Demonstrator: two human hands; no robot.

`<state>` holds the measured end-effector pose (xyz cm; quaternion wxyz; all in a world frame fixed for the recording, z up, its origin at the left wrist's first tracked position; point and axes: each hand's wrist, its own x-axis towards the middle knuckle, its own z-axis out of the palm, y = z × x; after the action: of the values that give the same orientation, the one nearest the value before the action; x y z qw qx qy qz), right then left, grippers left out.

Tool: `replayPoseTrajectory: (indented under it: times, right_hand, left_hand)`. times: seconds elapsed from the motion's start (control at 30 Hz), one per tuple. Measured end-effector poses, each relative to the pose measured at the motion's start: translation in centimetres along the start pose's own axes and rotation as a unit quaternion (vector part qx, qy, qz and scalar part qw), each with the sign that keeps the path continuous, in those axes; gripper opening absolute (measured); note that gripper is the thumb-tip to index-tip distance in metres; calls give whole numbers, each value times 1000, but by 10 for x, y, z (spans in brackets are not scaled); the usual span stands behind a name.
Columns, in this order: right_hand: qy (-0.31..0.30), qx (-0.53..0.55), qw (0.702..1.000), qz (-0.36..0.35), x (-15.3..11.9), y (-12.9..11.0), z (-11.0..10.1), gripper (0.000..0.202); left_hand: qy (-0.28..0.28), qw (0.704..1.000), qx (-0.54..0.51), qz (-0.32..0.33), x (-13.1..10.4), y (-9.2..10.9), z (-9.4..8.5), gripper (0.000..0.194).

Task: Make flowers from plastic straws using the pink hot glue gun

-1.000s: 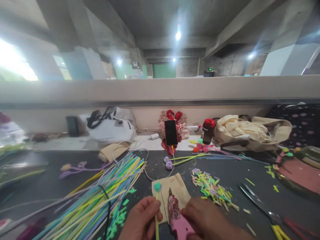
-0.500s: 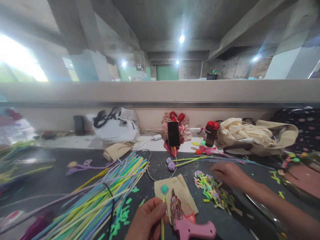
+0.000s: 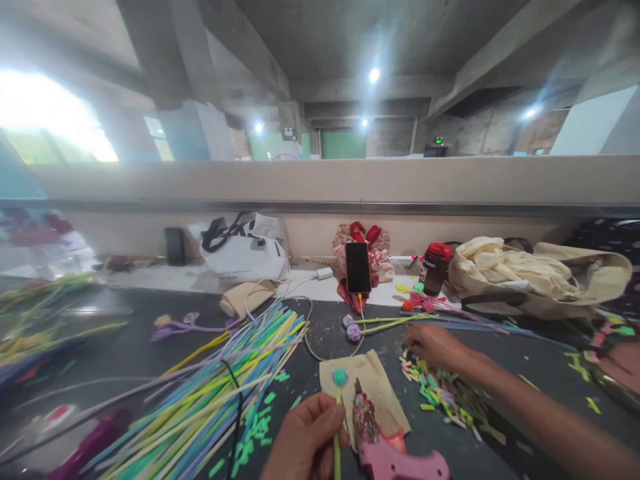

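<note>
Pinched in my left hand [image 3: 311,433] is a thin yellow-green stem [image 3: 337,457], held upright. A small round turquoise flower head [image 3: 340,377] tops it, above a sheet of brown paper [image 3: 373,373]. Just right of that hand a pink glue gun [image 3: 395,460] lies with its glue-crusted nozzle pointing away from me. My right hand [image 3: 433,347] hovers over the far edge of a pile of short coloured pieces [image 3: 445,400]. Its fingers are drawn together, and whatever is between them is hidden.
A big bundle of long coloured sticks [image 3: 215,393] covers the left, with green cut bits [image 3: 250,427] beside it. Behind, a phone [image 3: 358,267] leans on a patterned bag, its cable trailing across the table. Purple flowers [image 3: 353,330], a red-lidded bottle [image 3: 436,270] and cloth bags [image 3: 510,270] stand farther back.
My right hand has moved left across the pile to its far left edge. My left hand keeps hold of the stem. The whole view has shifted slightly.
</note>
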<state>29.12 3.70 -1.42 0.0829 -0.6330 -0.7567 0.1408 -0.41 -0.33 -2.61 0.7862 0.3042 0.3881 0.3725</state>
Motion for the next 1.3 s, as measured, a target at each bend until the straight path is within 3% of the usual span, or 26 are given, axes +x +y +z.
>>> replayPoseTrajectory:
  times: [0.17, 0.3, 0.4, 0.53, 0.6, 0.67, 0.77, 0.9, 1.13, 1.2, 1.3]
  right_hand:
    - [13, 132, 991, -3, -7, 8, -10, 18]
    - [30, 269, 962, 27, -16, 7, -11, 22]
    - [29, 351, 935, 40, -26, -10, -8, 25]
    - [-1, 415, 910, 18, -40, -56, 0, 27]
    - [7, 417, 909, 4, -46, -81, 6, 27]
    - [71, 367, 927, -30, -49, -102, 9, 20]
    - [120, 278, 942, -143, -49, -121, 12, 13]
    - [156, 244, 917, -274, -43, -126, 25, 14]
    - [211, 249, 921, -213, -31, -107, 82, 20]
    - [197, 248, 927, -203, -32, -104, 82, 20]
    - [163, 261, 931, -195, -36, -106, 65, 15]
  left_hand:
    - [-9, 1000, 13, -6, -1, 1, 0, 34]
    - [-31, 999, -15, -10, -1, 1, 4, 35]
    - [-40, 999, -26, -19, -4, 3, 10, 34]
    - [-54, 998, -26, -20, -9, 3, 14, 35]
    - [-59, 998, -20, -25, -10, 1, 14, 34]
    - [-50, 998, -28, -30, -10, 0, 14, 34]
    - [-25, 999, -27, -32, -11, 2, 17, 37]
    - [-20, 998, -56, -4, -15, 6, 21, 33]
    - [-31, 998, -51, -17, -13, 3, 17, 30]
    - [-22, 998, -54, -19, -12, 2, 17, 29]
    - [-20, 997, -63, -28, -13, 2, 18, 29]
